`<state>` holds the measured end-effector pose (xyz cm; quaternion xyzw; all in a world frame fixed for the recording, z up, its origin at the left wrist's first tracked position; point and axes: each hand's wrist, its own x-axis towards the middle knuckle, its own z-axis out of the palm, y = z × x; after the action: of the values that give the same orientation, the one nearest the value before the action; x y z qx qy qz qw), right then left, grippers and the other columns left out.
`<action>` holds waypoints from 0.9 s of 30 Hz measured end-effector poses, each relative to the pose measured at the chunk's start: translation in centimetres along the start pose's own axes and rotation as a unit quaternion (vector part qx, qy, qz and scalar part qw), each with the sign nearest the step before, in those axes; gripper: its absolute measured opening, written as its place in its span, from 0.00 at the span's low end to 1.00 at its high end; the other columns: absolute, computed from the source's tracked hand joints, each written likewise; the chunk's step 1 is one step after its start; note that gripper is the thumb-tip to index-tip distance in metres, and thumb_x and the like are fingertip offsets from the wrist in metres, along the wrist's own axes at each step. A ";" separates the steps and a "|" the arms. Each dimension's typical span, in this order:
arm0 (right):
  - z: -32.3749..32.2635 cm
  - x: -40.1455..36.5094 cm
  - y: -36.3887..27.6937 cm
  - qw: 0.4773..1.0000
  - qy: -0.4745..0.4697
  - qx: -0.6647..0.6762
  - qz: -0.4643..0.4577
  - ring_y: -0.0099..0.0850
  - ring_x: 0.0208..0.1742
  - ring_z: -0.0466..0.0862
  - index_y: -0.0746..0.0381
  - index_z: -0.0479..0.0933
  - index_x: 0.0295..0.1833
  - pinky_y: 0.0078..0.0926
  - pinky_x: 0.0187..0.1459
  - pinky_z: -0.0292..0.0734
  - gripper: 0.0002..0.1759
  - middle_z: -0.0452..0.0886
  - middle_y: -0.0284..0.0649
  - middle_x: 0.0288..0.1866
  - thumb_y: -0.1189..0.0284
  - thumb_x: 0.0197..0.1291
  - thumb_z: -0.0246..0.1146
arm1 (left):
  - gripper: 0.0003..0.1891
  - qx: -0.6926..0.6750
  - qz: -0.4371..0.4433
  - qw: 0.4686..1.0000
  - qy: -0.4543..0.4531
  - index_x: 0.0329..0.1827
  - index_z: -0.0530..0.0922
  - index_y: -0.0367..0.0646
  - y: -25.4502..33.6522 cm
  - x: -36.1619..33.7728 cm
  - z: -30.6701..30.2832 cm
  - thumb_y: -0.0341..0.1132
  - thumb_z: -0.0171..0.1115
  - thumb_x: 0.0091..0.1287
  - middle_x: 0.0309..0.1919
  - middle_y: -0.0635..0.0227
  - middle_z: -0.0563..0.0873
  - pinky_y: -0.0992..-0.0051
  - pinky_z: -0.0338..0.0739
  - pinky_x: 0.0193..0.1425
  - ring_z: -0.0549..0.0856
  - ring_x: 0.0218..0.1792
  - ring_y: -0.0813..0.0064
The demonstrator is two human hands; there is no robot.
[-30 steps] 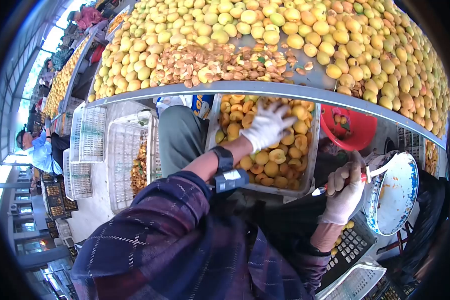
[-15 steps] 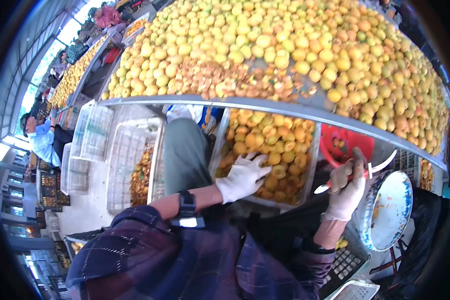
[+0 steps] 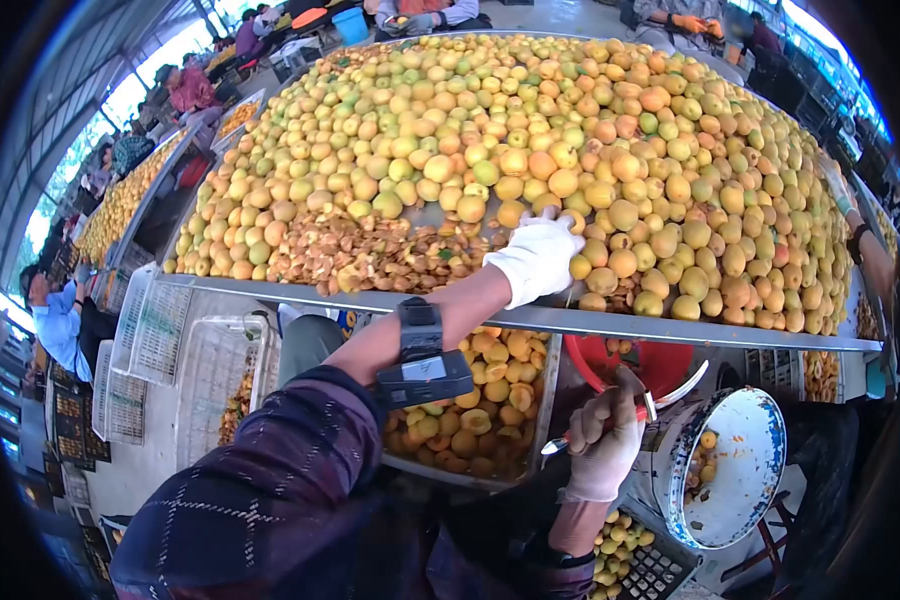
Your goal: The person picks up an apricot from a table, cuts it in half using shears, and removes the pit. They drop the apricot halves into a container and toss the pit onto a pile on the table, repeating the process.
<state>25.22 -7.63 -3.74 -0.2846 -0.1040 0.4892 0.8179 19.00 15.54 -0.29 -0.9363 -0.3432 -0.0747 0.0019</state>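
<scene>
My left hand (image 3: 537,258), in a white glove, reaches over the table's metal edge into a heap of yellow-orange apricots (image 3: 440,130). Its fingers are a little apart and touch the fruit; no apricot shows inside them. Lower on the right, my right hand (image 3: 606,440), in a soiled glove, is closed round a curved knife (image 3: 684,384) with a pale blade and a partly visible red handle. A silvery end of the tool sticks out on the hand's other side. Brownish cut scraps (image 3: 365,250) lie on the table left of my left hand.
Below the table edge (image 3: 450,306) stands a crate of opened apricots (image 3: 470,430). A red basin (image 3: 595,362) and a blue-white bucket (image 3: 730,465) with fruit pieces are near my right hand. White crates (image 3: 210,375) stand left. Other people sit around the tables.
My left hand has left the crate of opened apricots and moved up onto the heap on the table. The view has tilted up; my right hand still holds the knife.
</scene>
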 end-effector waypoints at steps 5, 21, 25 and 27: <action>1.7 0.1 -0.2 0.995 0.050 -0.084 -0.009 0.19 0.10 0.63 0.69 0.70 0.56 0.17 0.11 0.58 0.16 0.68 0.33 0.20 0.73 0.66 0.54 | 0.25 -0.081 -0.006 0.996 0.024 0.52 0.81 0.48 -0.2 -0.8 -0.4 0.42 0.71 0.49 0.52 0.63 0.79 0.56 0.71 0.59 0.73 0.60 0.56; 10.0 -5.5 3.0 0.916 -0.111 -0.379 -0.074 0.28 0.59 0.76 0.68 0.66 0.67 0.26 0.60 0.71 0.33 0.77 0.40 0.59 0.83 0.54 0.65 | 0.23 -0.798 -0.055 0.598 -0.061 0.63 0.72 0.36 1.4 -21.8 -8.9 0.41 0.57 0.70 0.55 0.64 0.80 0.75 0.68 0.63 0.75 0.58 0.77; 11.1 -6.5 3.8 0.881 -0.102 -0.444 -0.126 0.28 0.57 0.78 0.69 0.66 0.66 0.26 0.59 0.73 0.32 0.77 0.42 0.59 0.82 0.54 0.66 | 0.23 -0.802 -0.061 0.593 0.015 0.62 0.72 0.35 1.8 -23.0 -8.2 0.40 0.59 0.70 0.54 0.66 0.80 0.76 0.69 0.62 0.76 0.57 0.79; 12.1 -7.0 3.7 0.850 -0.124 -0.500 -0.109 0.29 0.57 0.78 0.69 0.65 0.67 0.26 0.58 0.74 0.33 0.76 0.43 0.59 0.82 0.54 0.66 | 0.23 -0.795 -0.088 0.601 0.009 0.62 0.71 0.35 1.6 -23.5 -8.7 0.38 0.60 0.69 0.54 0.68 0.80 0.77 0.70 0.61 0.77 0.55 0.80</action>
<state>13.59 -7.92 4.77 -0.5794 -0.4653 0.3095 0.5933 1.13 -1.27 5.03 -0.5327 -0.2296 -0.3261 -0.7464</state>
